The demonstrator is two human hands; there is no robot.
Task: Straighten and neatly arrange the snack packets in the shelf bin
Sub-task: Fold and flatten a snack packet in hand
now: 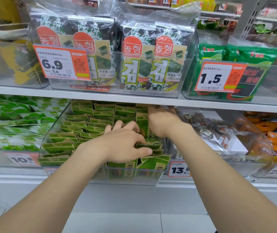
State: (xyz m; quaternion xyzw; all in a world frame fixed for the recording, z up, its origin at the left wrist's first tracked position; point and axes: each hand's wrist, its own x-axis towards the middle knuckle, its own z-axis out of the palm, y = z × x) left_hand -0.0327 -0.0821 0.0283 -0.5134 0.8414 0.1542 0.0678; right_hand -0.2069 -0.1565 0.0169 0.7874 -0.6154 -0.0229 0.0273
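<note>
Head view. Item: clear plastic shelf bin [144, 181], lower shelf, centre of frame, front wall low, side walls rising toward the back. Contents: green-and-tan printed snack packets [77, 123], standing on edge in rows that run from 6 o'clock to 12 o'clock. The rows on the 9 o'clock side of the bin lean and overlap unevenly; the row on the 3 o'clock side stands more upright. Left hand [126, 145]: inside the bin near its middle, fingers curled, grip pinching the top edges of several snack packets in the 3 o'clock row between thumb and fingers. Right hand [161, 121]: deeper in, at 1 o'clock of the left hand, beside an upright packet toward the back; its fingertips pass under the white metal shelf board [33, 90], so whether its grip is spread or closed cannot be told. Above the board: dark green seaweed packs in clear bags [139, 61], a price tag reading 6.9 [60, 63] at 10 o'clock of the frame, and a price tag reading 1.5 [218, 77] at 2 o'clock. At 9 o'clock of the bin: green-and-white packets [8, 115]. At 3 o'clock: clear bags of brown snacks [210, 128], with a price tag reading 13.8 [179, 169] just below them.
</note>
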